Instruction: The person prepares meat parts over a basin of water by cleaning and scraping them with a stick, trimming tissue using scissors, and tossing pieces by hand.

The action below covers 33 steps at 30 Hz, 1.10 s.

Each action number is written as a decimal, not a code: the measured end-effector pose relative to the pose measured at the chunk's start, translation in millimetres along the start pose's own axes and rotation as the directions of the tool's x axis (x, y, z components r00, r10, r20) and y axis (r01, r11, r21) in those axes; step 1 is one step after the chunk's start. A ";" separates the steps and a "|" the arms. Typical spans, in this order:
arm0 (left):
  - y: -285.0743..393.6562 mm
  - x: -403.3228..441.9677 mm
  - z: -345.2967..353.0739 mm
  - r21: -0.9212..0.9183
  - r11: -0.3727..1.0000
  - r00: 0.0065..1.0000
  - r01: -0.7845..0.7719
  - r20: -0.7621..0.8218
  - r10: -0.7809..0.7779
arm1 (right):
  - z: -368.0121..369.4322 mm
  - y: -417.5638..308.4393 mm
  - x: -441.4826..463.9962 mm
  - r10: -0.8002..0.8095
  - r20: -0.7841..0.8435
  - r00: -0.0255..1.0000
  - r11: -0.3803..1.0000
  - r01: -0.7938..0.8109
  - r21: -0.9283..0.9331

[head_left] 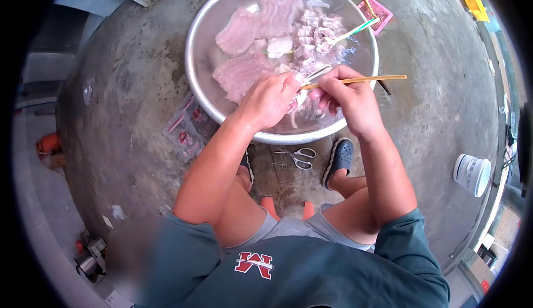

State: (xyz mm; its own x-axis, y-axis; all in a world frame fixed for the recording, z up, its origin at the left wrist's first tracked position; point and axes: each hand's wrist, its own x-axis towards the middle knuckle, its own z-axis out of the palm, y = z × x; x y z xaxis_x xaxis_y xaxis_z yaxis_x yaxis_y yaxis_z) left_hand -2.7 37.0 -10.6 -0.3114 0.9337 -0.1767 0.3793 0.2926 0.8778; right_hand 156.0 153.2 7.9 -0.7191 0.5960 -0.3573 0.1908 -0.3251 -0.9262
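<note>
A large metal basin (195,89) holds water and pale pink meat. Broad slabs of meat (239,33) lie at its left, and smaller cut pieces (311,41) are heaped at its right. Over the near rim, my left hand (269,100) is closed on a small pink-and-white piece of meat (293,107), mostly hidden under the fingers. My right hand (355,105) grips a thin wooden chopstick (383,78), whose left tip meets the left hand's fingers. Between the hands shows a shiny metal piece (319,74); its kind and which hand holds it I cannot tell.
A green-and-white hose (363,26) reaches into the basin past a pink basket (380,14). Scissors (302,158) lie on the floor between my shoes. A plastic bag (189,127) sits left of the basin, a white bucket (472,175) far right.
</note>
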 end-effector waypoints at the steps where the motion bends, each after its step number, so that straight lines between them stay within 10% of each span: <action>1: -2.6 1.5 3.2 -0.038 0.999 1.000 -0.011 -0.016 0.010 | 3.5 3.3 -0.6 -0.030 -0.012 0.999 0.999 0.030 -0.031; 8: -13.1 5.1 -0.7 -0.071 0.993 0.994 0.098 0.061 -0.094 | 3.7 11.5 -7.1 -0.410 0.031 0.911 0.727 0.347 -0.592; 12: 1.8 1.6 0.9 -0.040 0.997 0.997 0.067 0.034 -0.066 | 3.1 2.9 -3.0 -0.017 -0.007 1.000 1.000 0.017 0.025; 15: -3.6 1.9 2.3 -0.068 0.995 0.995 0.078 0.067 -0.074 | 10.6 10.7 -5.5 -0.135 -0.042 0.990 0.980 0.127 -0.153; 19: -17.0 6.4 3.2 -0.114 0.993 1.000 0.029 0.016 -0.027 | 4.0 8.5 -14.0 -0.539 0.137 0.831 0.526 0.459 -0.715; 23: -6.6 4.5 -2.8 -0.182 0.977 0.992 0.109 0.075 -0.097 | 3.0 11.2 -5.8 -0.079 -0.029 0.996 0.992 0.081 0.101; 26: -8.1 3.7 -2.1 -0.148 0.986 0.996 0.083 0.055 -0.076 | 12.0 21.1 -6.1 -0.326 -0.031 0.945 0.920 0.310 -0.238; 28: -19.9 5.7 -0.2 -0.183 0.981 0.997 0.071 0.035 -0.065 | 10.4 17.3 -12.1 -0.570 0.081 0.817 0.624 0.495 -0.605; 31: -19.3 7.0 -0.9 -0.190 0.981 0.999 0.042 0.014 -0.040 | 3.4 14.4 -12.9 -0.565 0.081 0.821 0.638 0.496 -0.589; 33: -12.1 5.8 -5.1 -0.153 0.982 0.993 0.112 0.062 -0.104 | 6.4 21.0 -7.7 -0.365 -0.018 0.931 0.896 0.346 -0.278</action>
State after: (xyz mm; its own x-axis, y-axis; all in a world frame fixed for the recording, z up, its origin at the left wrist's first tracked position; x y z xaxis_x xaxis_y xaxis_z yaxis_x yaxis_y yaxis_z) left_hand -13.6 37.8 -20.0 -0.2945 0.9092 -0.2943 0.2040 0.3607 0.9101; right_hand 161.3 137.1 -8.0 -0.7270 0.6867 0.0031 0.1079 0.1187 -0.9870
